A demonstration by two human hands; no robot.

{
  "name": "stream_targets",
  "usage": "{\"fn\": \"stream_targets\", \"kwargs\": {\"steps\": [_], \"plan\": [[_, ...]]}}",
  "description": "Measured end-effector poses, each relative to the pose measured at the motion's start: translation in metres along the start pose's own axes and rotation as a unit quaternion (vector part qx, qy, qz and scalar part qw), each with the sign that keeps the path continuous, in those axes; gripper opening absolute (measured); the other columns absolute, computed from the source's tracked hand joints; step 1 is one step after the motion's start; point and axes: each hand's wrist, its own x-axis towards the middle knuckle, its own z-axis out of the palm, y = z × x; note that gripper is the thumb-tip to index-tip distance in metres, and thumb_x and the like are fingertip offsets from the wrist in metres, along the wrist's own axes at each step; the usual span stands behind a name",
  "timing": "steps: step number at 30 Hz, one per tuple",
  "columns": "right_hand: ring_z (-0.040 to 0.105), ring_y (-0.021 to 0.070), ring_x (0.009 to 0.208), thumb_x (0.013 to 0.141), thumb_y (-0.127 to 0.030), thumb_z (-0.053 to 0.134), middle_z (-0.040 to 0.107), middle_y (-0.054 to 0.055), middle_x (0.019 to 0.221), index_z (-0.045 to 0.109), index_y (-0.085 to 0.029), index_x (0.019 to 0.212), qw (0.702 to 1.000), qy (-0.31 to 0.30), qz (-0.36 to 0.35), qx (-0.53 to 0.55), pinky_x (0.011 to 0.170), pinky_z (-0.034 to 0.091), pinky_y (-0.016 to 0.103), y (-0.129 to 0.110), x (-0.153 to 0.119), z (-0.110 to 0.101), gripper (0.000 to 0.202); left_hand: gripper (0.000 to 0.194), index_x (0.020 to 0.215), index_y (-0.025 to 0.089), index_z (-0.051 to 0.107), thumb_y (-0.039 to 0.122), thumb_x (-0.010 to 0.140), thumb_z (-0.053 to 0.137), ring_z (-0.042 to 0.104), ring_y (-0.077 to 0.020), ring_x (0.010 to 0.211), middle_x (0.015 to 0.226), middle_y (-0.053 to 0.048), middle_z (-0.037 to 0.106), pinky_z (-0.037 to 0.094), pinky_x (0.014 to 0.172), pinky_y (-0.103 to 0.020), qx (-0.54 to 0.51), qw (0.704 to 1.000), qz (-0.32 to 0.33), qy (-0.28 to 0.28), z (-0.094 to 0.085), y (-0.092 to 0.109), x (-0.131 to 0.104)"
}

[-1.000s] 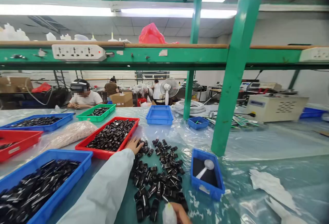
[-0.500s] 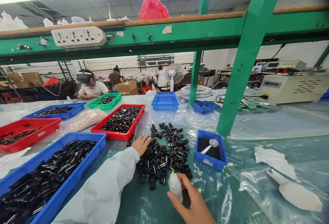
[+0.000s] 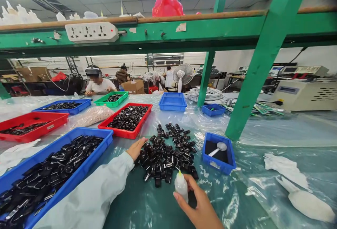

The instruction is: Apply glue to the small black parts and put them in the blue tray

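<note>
Bottle (image 3: 180,186) — between right fingers (image 3: 193,184)

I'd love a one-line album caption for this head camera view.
Left hand at the edge of a pile of black parts, right hand holding a small white bottle.

A green tabletop (image 3: 131,209), partly covered by clear plastic sheeting (image 3: 265,130), bears a loose pile of black parts (image 3: 165,155) mid-scene. Left lie a large near blue tray (image 3: 110,136), two red trays (image 3: 117,133) and a far green tray (image 3: 106,104); right, a small blue bin (image 3: 218,166), with a beige instrument (image 3: 295,102) farther off
</note>
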Motion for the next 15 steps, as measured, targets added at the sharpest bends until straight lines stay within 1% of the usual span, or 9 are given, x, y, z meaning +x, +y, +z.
{"fn": "stream_targets", "kwargs": {"steps": [2, 5, 8, 10, 11, 13, 15], "plan": [[0.063, 0.0195, 0.071, 0.078, -0.036, 0.055, 0.067, 0.001, 0.078, 0.056, -0.022, 0.099, 1.0, -0.014, 0.001, -0.006, 0.064, 0.049, 0.026, 0.0, 0.001, -0.002, 0.025, 0.028, 0.114, 0.015, 0.056, 0.032, 0.093, 0.051, 0.057, -0.0239, 0.106, 0.116, -0.009, 0.058, 0.044, 0.092, -0.047, 0.009, 1.0, 0.022, 0.016, -0.009, -0.005, -0.021], [0.063, 0.0199, 0.072, 0.079, -0.037, 0.055, 0.067, 0.002, 0.078, 0.056, -0.022, 0.099, 0.999, -0.03, -0.002, -0.016, 0.064, 0.049, 0.027, -0.001, 0.001, -0.004, 0.025, 0.035, 0.116, 0.014, 0.055, 0.039, 0.092, 0.05, 0.052, -0.0263, 0.113, 0.12, -0.012, 0.057, 0.038, 0.098, -0.05, 0.04, 0.997, 0.059, 0.025, -0.015, -0.014, -0.062], [0.063, 0.0205, 0.072, 0.079, -0.038, 0.055, 0.067, 0.003, 0.078, 0.054, -0.021, 0.099, 0.999, -0.044, 0.003, -0.028, 0.064, 0.05, 0.029, -0.001, 0.001, -0.006, 0.026, 0.043, 0.115, 0.014, 0.057, 0.046, 0.093, 0.039, 0.052, -0.0277, 0.114, 0.122, -0.015, 0.057, 0.04, 0.098, -0.048, 0.056, 0.994, 0.089, 0.029, -0.016, -0.017, -0.098], [0.064, 0.0207, 0.074, 0.08, -0.039, 0.054, 0.068, 0.004, 0.082, 0.053, -0.021, 0.1, 0.998, -0.055, 0.006, -0.034, 0.065, 0.051, 0.029, -0.001, -0.001, -0.008, 0.027, 0.042, 0.11, 0.017, 0.06, 0.044, 0.094, 0.032, 0.056, -0.0263, 0.106, 0.112, -0.013, 0.062, 0.045, 0.093, -0.044, 0.057, 0.993, 0.1, 0.035, -0.017, -0.014, -0.113], [0.065, 0.0206, 0.076, 0.081, -0.04, 0.053, 0.068, 0.004, 0.084, 0.052, -0.022, 0.1, 0.998, -0.059, 0.007, -0.036, 0.066, 0.051, 0.028, -0.002, -0.002, -0.009, 0.027, 0.04, 0.107, 0.018, 0.061, 0.042, 0.094, 0.032, 0.059, -0.0254, 0.1, 0.105, -0.011, 0.064, 0.047, 0.09, -0.042, 0.055, 0.992, 0.103, 0.037, -0.018, -0.011, -0.117], [0.065, 0.0207, 0.08, 0.081, -0.04, 0.052, 0.068, 0.004, 0.087, 0.051, -0.022, 0.1, 0.997, -0.064, 0.008, -0.041, 0.068, 0.051, 0.028, -0.003, -0.003, -0.01, 0.026, 0.032, 0.1, 0.02, 0.062, 0.037, 0.094, 0.035, 0.06, -0.0236, 0.09, 0.093, -0.008, 0.066, 0.048, 0.084, -0.039, 0.048, 0.992, 0.11, 0.039, -0.022, -0.003, -0.122], [0.065, 0.0211, 0.081, 0.081, -0.041, 0.053, 0.068, 0.004, 0.087, 0.051, -0.022, 0.099, 0.997, -0.063, 0.01, -0.046, 0.067, 0.051, 0.028, -0.005, -0.003, -0.009, 0.026, 0.026, 0.096, 0.02, 0.06, 0.032, 0.093, 0.037, 0.058, -0.0224, 0.086, 0.089, -0.007, 0.065, 0.047, 0.081, -0.037, 0.036, 0.992, 0.118, 0.036, -0.026, 0.007, -0.125]]}}
